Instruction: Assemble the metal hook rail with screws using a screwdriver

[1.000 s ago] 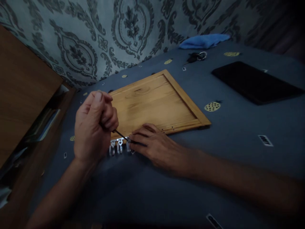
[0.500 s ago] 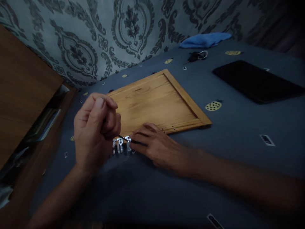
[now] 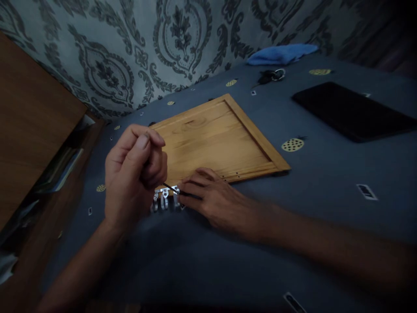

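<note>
My left hand point(image 3: 137, 171) is a fist, thumb on top, raised over the near left part of a framed wooden board point(image 3: 208, 134). From behind its lower fingers runs a thin dark rod point(image 3: 170, 188), like a screwdriver's shaft; any handle is hidden. The rod slants across a strip of shiny metal hooks point(image 3: 165, 198) on the board's near edge. My right hand point(image 3: 218, 198) lies palm down over that edge, its fingertips beside the hooks, with the rod's dark end between its lower fingers.
All this lies on a dark blue patterned cloth point(image 3: 325, 208). A black tablet-like slab point(image 3: 352, 111) lies right, keys on a ring point(image 3: 272, 76) and a blue cloth point(image 3: 282, 54) further back. Patterned wall point(image 3: 140, 52) behind; a wooden cabinet point(image 3: 35, 113) with filled shelves at left.
My left fist has shifted slightly to the right and up, tilting a little. The right hand, hooks and board stay nearly in place.
</note>
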Available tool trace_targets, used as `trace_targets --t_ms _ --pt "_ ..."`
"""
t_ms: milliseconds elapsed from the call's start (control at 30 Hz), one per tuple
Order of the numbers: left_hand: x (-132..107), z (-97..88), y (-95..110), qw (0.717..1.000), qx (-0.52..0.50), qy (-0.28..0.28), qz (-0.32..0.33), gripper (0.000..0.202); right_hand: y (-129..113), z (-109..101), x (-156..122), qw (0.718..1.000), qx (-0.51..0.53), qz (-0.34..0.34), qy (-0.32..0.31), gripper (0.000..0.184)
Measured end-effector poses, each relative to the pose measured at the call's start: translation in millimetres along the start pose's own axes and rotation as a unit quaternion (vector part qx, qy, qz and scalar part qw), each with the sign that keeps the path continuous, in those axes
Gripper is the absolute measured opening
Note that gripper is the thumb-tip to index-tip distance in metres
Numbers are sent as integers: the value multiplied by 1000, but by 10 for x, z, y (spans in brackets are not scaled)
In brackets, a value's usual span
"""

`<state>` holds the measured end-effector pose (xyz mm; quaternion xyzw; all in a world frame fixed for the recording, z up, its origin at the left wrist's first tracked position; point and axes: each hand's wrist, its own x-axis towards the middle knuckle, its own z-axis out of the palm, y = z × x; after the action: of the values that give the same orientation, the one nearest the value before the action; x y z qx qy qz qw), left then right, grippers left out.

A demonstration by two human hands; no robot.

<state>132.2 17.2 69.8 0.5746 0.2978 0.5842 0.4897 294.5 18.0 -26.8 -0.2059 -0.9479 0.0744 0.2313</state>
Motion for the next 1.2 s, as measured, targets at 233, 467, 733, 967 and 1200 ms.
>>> trace_targets --t_ms 233,467,733,967,1200 --pt "48 15 37 999 11 21 -47 20 -1 4 -2 1000 7 -3 0 22" --pt "43 28 33 999 15 21 -29 26 8 19 4 1000 -5 -4 5 24" --pt "95 -32 -35 998 -29 -48 -15 27 14 9 -1 1000 1 -9 -1 24" --pt "126 -89 -53 994 -36 -97 -22 16 15 32 -8 1000 7 -7 4 24" --pt "90 -13 -4 995 35 70 -65 17 10 11 6 1000 0 -8 0 25"
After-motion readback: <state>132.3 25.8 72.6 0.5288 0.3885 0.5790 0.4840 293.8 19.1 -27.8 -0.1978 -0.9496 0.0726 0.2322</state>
